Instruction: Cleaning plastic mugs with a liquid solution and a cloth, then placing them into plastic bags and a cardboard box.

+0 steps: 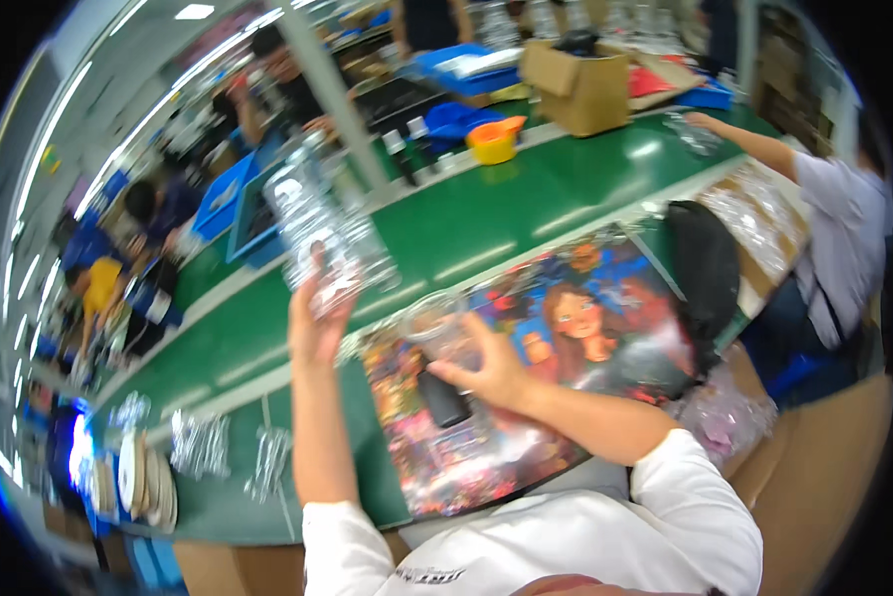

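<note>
My left hand (pixel 319 316) is raised over the green bench, its fingers closed on clear plastic packaging (pixel 339 260). The packaging is blurred, and I cannot tell whether it is one piece or several. My right hand (pixel 496 370) grips the side of a clear plastic cup (pixel 434 326), thumb and fingers around it. Below the cup, a small black object (pixel 446 399) lies on a colourful printed mat (pixel 436 467) with a cartoon face on it; my right hand hangs just above that object.
Ribbon-like spools (pixel 146 485) and clear plastic bundles (pixel 200 443) lie at the left. A black round-edged item (pixel 703 263) is right of the mat. Beyond stand an orange-yellow cup (pixel 494 141) and a cardboard box (pixel 577 91). A co-worker's hand (pixel 700 121) touches clear plastic at the far right.
</note>
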Motion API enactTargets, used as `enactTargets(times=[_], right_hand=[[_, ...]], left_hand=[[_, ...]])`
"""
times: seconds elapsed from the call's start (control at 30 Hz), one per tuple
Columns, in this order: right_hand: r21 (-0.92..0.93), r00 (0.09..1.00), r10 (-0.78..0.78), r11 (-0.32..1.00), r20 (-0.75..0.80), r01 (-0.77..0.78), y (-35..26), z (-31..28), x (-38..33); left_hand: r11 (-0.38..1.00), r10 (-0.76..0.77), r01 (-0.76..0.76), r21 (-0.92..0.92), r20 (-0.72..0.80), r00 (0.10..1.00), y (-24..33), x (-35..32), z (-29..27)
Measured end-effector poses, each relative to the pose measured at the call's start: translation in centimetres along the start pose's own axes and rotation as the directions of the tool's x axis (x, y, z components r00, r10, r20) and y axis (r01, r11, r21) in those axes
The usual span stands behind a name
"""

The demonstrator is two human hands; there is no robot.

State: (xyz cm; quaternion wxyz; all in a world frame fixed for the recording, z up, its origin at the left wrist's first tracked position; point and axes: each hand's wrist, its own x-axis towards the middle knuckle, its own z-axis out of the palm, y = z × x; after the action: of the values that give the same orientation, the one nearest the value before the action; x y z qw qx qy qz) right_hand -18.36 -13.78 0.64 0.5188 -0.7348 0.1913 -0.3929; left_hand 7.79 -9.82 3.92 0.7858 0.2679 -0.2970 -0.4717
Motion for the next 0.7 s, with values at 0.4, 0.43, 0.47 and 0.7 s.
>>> enactTargets(times=[0.4,0.43,0.47,0.7], right_hand=[[0.241,0.952,0.221,0.932,0.21,-0.27,-0.3,1.2,-0.5],[0.26,0.948,0.234,0.922,0.213,-0.286,-0.1,1.1,-0.4],[0.28,0.945,0.247,0.911,0.217,-0.302,0.0,1.1,-0.4],[0.324,0.949,0.239,0.898,0.207,-0.297,-0.6,0.6,-0.2]], left_hand=[[0.992,0.082,-0.086,0.088,0.049,0.995,-1.1,-3.7,8.3],[0.99,0.08,-0.087,0.107,0.07,0.994,-1.1,-3.9,8.6],[0.988,0.078,-0.089,0.126,0.091,0.993,-1.0,-4.1,8.8],[0.935,0.085,-0.126,0.332,0.136,0.987,-0.9,-4.4,9.9]])
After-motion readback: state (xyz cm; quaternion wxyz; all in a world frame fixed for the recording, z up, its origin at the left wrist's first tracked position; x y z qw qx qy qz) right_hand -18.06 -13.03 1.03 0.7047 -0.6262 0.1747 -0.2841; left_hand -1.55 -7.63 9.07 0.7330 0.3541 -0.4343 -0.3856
